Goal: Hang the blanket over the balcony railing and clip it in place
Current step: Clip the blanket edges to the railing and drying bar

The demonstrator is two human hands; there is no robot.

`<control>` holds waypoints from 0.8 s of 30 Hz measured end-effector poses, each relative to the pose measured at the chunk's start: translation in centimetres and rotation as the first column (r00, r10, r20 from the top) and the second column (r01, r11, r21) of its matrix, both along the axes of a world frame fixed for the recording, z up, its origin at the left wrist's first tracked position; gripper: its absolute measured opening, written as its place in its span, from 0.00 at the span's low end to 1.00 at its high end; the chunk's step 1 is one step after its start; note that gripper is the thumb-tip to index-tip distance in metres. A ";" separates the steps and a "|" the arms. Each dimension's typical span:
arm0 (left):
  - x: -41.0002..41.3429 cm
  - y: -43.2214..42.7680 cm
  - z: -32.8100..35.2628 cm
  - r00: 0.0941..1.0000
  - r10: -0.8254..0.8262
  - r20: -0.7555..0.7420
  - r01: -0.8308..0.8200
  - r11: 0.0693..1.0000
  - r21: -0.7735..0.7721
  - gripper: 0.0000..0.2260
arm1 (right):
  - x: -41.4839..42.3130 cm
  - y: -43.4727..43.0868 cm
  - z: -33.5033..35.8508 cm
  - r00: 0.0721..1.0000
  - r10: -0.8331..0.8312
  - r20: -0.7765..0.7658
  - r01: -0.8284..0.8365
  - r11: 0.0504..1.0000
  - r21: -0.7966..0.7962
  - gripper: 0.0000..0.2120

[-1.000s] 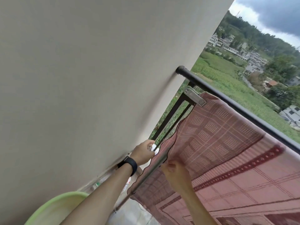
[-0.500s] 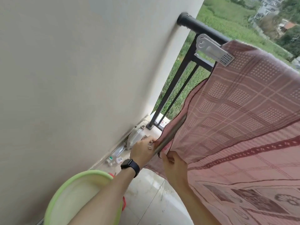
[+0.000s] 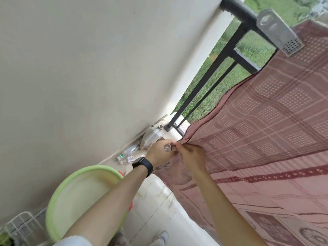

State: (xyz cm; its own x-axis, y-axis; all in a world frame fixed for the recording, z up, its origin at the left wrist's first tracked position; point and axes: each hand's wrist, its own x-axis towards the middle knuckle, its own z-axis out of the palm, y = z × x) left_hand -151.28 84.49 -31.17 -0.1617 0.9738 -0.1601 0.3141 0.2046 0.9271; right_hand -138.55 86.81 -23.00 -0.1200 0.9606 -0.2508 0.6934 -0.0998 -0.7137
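Head view. Around the work: one green basin (image 3: 95, 168) on the floor under the left forearm, one wire basket (image 3: 19, 226) at lower left, one pale jug (image 3: 152, 136), and small bottles (image 3: 130, 150) along the wall, count unclear.

Blanket (image 3: 266, 121) hangs over the black railing (image 3: 237, 8), hiding most of its bars.

Clips: two. Large clip (image 3: 278, 31) clamps the blanket on the top rail. Left hand (image 3: 158, 153) grips the small clip (image 3: 167, 148). Right hand (image 3: 192, 157) pinches the blanket edge beside it.

The blanket (image 3: 266, 121) runs off the right and near edges and covers most of the top bar of the railing (image 3: 236, 8), fingers of the left hand (image 3: 159, 154) hide most of the small clip (image 3: 167, 148), and the bottles (image 3: 131, 150) just beyond are a blur.
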 end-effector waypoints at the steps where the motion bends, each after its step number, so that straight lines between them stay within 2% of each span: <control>1: 0.0 0.0 -0.5 1.000 0.017 -0.026 -0.017 1.000 0.003 0.11 | 0.1 0.0 0.1 1.000 0.016 -0.019 -0.016 0.999 -0.029 0.13; 3: 0.2 -0.1 -1.4 0.995 0.079 -0.061 -0.078 0.997 0.026 0.06 | 0.5 -0.2 0.6 0.998 0.036 -0.042 -0.040 0.996 -0.082 0.12; 5: 0.5 -0.6 -1.7 0.985 0.137 -0.107 -0.131 0.990 0.059 0.06 | 1.4 -0.9 0.6 0.995 0.077 0.060 -0.076 0.997 -0.011 0.13; 6: 0.8 -1.0 -1.8 0.979 0.161 -0.127 -0.153 0.986 0.071 0.06 | 2.0 -1.4 0.2 0.994 0.044 0.097 -0.047 0.998 0.029 0.12; 8: 1.4 -1.7 -2.0 0.976 0.188 -0.106 -0.178 0.979 0.102 0.09 | 2.9 -3.1 -0.6 0.997 -0.028 0.074 0.024 0.998 0.058 0.10; 10: 1.9 -2.2 -2.4 0.973 0.209 -0.100 -0.196 0.972 0.128 0.11 | 2.5 -4.1 -1.4 0.995 -0.045 0.090 0.043 0.999 0.016 0.18; 13: 2.6 -2.6 -2.9 0.968 0.226 -0.108 -0.215 0.970 0.110 0.05 | 0.1 -3.0 -2.1 0.938 -0.011 0.347 -0.006 0.999 0.048 0.29; 15: 2.8 -2.9 -3.2 0.965 0.245 -0.088 -0.236 0.966 0.104 0.02 | -1.1 -1.8 -2.1 0.884 -0.063 0.463 0.005 0.992 0.125 0.31; 17: 2.6 -3.2 -3.9 0.964 0.264 -0.042 -0.259 0.961 0.099 0.04 | -1.3 -1.3 -2.6 0.876 -0.118 0.468 0.035 0.983 0.183 0.30; 21: 2.6 -4.4 -5.2 0.969 0.215 0.125 -0.211 0.976 -0.046 0.08 | -0.7 -1.7 -3.3 0.918 -0.080 0.389 0.024 0.989 0.145 0.29; 24: 4.2 -5.1 -5.3 0.990 0.096 0.101 -0.085 0.991 -0.104 0.11 | -0.4 -1.9 -2.7 0.939 -0.056 0.338 0.014 0.992 0.125 0.28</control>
